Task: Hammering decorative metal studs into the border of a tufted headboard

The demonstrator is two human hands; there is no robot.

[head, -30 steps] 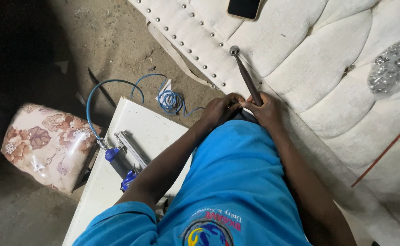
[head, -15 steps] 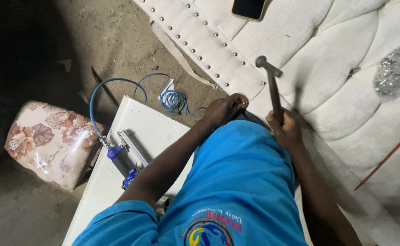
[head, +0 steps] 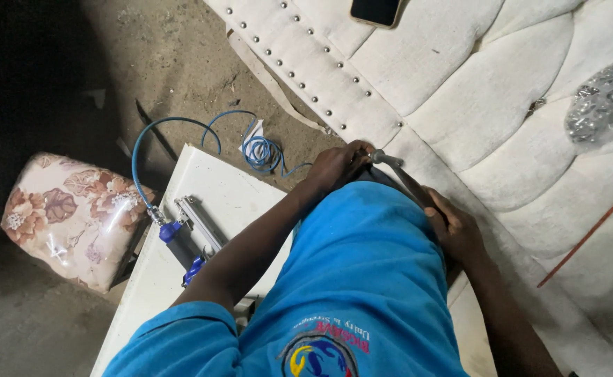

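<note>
Swung down from its raised position, the hammer (head: 397, 173) now has its head by the left hand (head: 338, 166), whose fingers pinch something unseen against the white studded panel (head: 334, 77). The right hand (head: 454, 227) is clamped on the handle. Beyond the left hand, many studs are already set. Behind the left arm, a blue-hosed stapler (head: 198, 227) lies on the table (head: 233, 192).

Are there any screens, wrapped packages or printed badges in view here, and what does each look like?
Phone: top edge, lying on the white tufted upholstery; dark rectangular screen, pale rim.
Clear plastic packet: right edge on the upholstery; crinkled, shiny.
Round badge: printed on the blue shirt, bottom centre; multicoloured.
</note>
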